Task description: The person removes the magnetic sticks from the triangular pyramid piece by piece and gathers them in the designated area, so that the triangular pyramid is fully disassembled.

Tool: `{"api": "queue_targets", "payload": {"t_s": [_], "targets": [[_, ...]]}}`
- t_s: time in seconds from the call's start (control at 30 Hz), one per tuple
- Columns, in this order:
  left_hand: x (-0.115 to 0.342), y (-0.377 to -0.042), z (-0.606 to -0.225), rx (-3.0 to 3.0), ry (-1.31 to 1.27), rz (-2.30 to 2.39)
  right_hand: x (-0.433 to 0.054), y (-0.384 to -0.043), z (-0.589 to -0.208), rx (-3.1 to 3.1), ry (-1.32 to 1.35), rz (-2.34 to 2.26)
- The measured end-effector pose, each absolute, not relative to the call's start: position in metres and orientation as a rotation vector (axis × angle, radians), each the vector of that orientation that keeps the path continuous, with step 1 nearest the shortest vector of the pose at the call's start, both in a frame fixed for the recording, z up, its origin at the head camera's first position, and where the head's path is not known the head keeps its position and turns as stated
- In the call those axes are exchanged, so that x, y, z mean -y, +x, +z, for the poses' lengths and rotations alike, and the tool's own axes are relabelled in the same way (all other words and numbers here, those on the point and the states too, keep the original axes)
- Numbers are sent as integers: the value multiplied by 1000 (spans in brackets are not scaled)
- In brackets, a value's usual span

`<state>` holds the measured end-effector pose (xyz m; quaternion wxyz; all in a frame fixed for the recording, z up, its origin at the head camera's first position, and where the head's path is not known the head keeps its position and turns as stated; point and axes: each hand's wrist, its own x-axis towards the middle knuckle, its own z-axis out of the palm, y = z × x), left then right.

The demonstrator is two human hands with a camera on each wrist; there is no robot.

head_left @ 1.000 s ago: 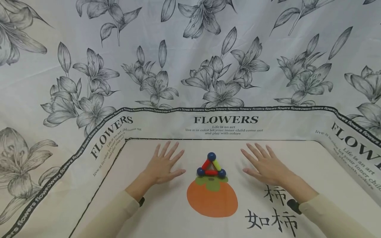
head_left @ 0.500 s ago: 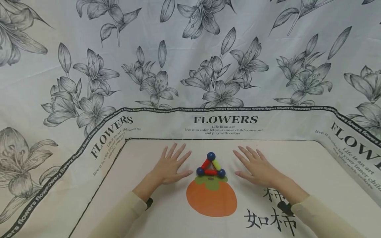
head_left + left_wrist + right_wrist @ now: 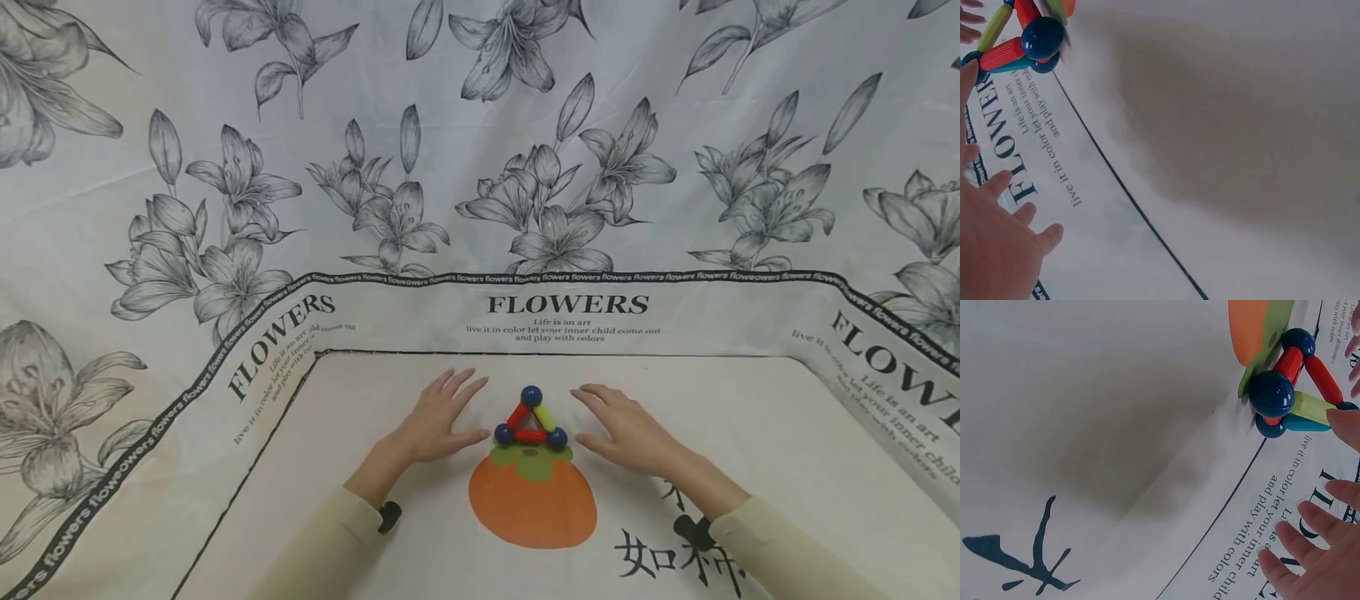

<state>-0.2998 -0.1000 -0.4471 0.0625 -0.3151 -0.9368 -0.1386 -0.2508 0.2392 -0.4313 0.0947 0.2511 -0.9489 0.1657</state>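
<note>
A magnetic ball-and-rod construction stands on the cloth, with dark blue balls at the corners and red and yellow-green rods forming its triangular top. Below that top, the right wrist view shows a teal rod and more blue balls. To its left is my left hand, fingers spread and slightly bent, the thumb tip close to the left ball. My right hand is on the other side, thumb pointing at the right ball. Both hands hold nothing; in the head view a narrow gap separates each thumb from the construction.
A white cloth covers the table. Printed on it are an orange persimmon just in front of the construction and black characters at the right. Behind hangs a flower-printed fabric. A dark wrist device sits at the right cuff.
Both hands have moved inward from either side toward the construction, and their widely spread fingers have drawn closer together and bent a little. The construction has stayed in place.
</note>
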Motion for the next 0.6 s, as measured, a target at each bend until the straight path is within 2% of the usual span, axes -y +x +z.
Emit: {"api": "queue_targets", "payload": {"t_s": [0.6], "targets": [[71,-307,-450,2724,-933,-1150,-212,-263,-439,2825,664,972]]}}
